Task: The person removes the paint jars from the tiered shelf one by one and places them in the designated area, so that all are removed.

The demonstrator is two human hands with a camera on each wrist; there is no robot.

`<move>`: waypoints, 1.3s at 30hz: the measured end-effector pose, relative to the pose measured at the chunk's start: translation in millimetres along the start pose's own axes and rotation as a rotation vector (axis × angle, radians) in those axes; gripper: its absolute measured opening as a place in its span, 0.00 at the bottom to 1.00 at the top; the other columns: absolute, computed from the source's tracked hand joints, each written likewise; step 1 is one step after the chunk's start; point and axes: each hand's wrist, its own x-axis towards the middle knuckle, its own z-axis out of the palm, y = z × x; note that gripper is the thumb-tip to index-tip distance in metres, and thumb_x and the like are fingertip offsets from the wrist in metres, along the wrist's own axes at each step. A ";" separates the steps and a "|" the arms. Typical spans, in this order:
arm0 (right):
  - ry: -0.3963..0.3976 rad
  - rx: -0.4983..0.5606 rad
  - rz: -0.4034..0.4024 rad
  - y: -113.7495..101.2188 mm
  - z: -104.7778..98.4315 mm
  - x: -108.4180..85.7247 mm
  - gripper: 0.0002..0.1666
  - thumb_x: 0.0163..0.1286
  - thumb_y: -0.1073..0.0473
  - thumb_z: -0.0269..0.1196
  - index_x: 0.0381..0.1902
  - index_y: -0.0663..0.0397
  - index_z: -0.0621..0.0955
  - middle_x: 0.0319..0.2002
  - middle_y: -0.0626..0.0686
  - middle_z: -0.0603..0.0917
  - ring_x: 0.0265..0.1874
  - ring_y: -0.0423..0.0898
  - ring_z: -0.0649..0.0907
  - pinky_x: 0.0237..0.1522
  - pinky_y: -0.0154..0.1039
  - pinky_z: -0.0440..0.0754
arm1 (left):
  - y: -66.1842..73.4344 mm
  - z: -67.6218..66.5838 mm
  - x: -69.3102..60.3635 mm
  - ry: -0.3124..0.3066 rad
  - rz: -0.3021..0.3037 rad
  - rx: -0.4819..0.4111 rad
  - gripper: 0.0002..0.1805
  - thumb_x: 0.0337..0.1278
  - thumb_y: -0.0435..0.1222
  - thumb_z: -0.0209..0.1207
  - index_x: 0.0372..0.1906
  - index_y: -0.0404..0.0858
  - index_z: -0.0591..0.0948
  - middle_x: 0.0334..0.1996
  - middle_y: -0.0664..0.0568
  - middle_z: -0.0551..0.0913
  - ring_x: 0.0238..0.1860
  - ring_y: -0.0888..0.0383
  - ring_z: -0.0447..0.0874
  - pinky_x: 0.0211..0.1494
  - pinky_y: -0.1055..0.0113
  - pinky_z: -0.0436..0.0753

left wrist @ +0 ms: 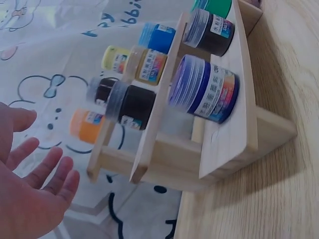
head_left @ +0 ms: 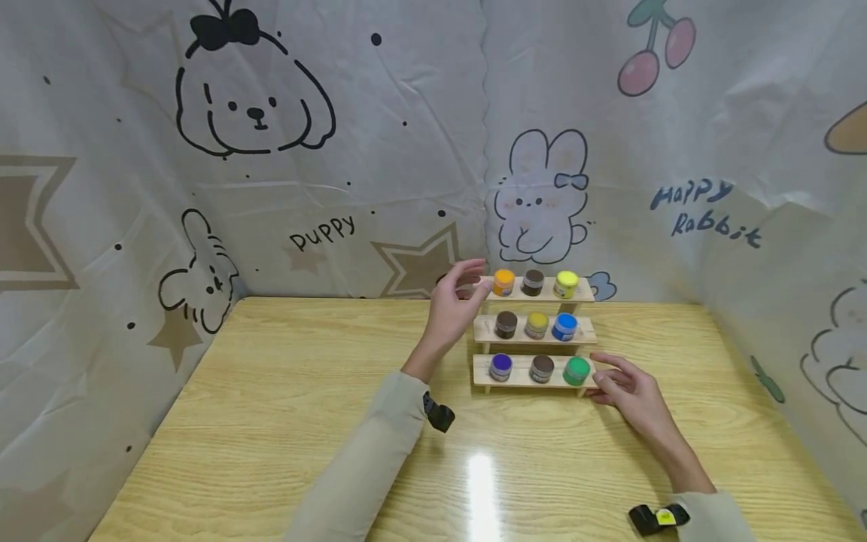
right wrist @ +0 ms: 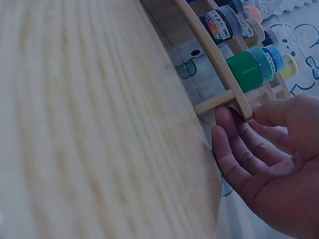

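Nearest the camera, your pale left sleeve (head_left: 359, 474) reaches in from about 7 o'clock over the wood-grained counter (head_left: 237, 406), with a small black device (head_left: 439, 414) at the wrist. Working from the left, the backdrop (head_left: 400, 165) carries a puppy drawing (head_left: 256, 113) at 11 o'clock.

Next comes your left hand (head_left: 452, 305), at the 10 o'clock corner of the wooden rack (head_left: 586, 331). Its fingers are loosely spread and hold nothing; your left wrist view shows a gap between them and the wood.

The rack stands on the counter at about 1 o'clock from you, in three steps. On its top shelf, left to right, you have an orange jar (head_left: 503, 284), a dark jar (head_left: 532, 283) and a yellow jar (head_left: 565, 284). The middle shelf holds a second dark jar (head_left: 506, 325), an ochre jar (head_left: 536, 325) and a blue jar (head_left: 564, 327). The bottom one holds a purple jar (head_left: 501, 367), a third dark jar (head_left: 542, 369) and a green jar (head_left: 576, 371).

At the rack's 4 o'clock, your right hand (head_left: 630, 395) pinches the end of the bottom shelf between thumb and fingers, just beside the green jar. At 1 o'clock, behind the rack, a rabbit drawing (head_left: 542, 199) shows.
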 end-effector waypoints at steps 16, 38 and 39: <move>0.005 0.024 0.039 3.5 -2.4 -1.7 0.29 0.81 0.56 0.57 0.73 0.64 0.69 0.52 0.70 0.83 0.41 0.45 0.89 0.45 0.40 0.89 | -6.9 25.0 23.0 -0.026 -0.072 0.094 0.22 0.58 0.32 0.72 0.57 0.31 0.83 0.54 0.39 0.84 0.54 0.44 0.83 0.58 0.61 0.83; 0.003 0.027 0.052 1.8 -3.2 -0.9 0.29 0.81 0.55 0.57 0.73 0.64 0.68 0.52 0.68 0.83 0.41 0.45 0.89 0.45 0.40 0.89 | -5.1 18.9 18.8 0.014 -0.052 0.103 0.18 0.57 0.34 0.74 0.52 0.34 0.86 0.48 0.44 0.87 0.52 0.45 0.84 0.57 0.56 0.84; 0.002 0.030 0.055 1.3 -3.7 -1.0 0.29 0.81 0.56 0.57 0.74 0.64 0.68 0.52 0.68 0.83 0.41 0.44 0.89 0.45 0.40 0.89 | -4.7 17.2 17.7 0.018 -0.046 0.101 0.18 0.57 0.34 0.74 0.52 0.34 0.86 0.48 0.44 0.87 0.52 0.45 0.84 0.58 0.56 0.83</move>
